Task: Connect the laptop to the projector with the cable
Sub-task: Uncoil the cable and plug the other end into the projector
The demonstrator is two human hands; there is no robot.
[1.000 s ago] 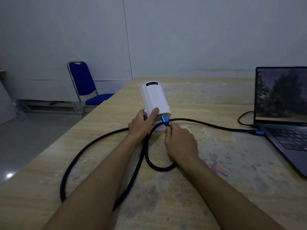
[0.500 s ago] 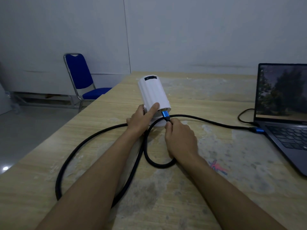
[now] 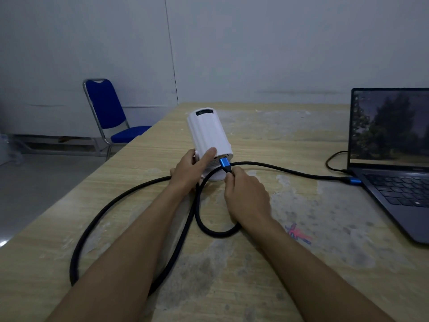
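- The left hand (image 3: 190, 169) wraps the near end of the white projector (image 3: 210, 138), a ribbed, rounded plastic cylinder tilted away from the person; its fingers are closed on the body, with the thumb (image 3: 209, 153) laid flat over the top edge
- The right hand (image 3: 246, 194) has its fingers pinched together on the blue plug (image 3: 224, 164), a smooth metallic sleeve at the end of the cable (image 3: 130, 201), just right of the left thumb
- The tip of that plug meets the port face at the projector's near end; how far it is seated cannot be told
- The cable is thick, black and braided; from the right fingers it curls in a tight loop under the right wrist, crosses itself between the forearms, and sweeps out in a wide loop to the left of the left arm
- Another run goes right from the fingers to a second blue plug (image 3: 354, 181) at the side of the laptop (image 3: 394, 173), a thin dark grey one with its lid open and a picture of trees on the screen
- The surface (image 3: 301, 140) has a pale wood-grain finish, worn to grey mottled patches beneath the forearms
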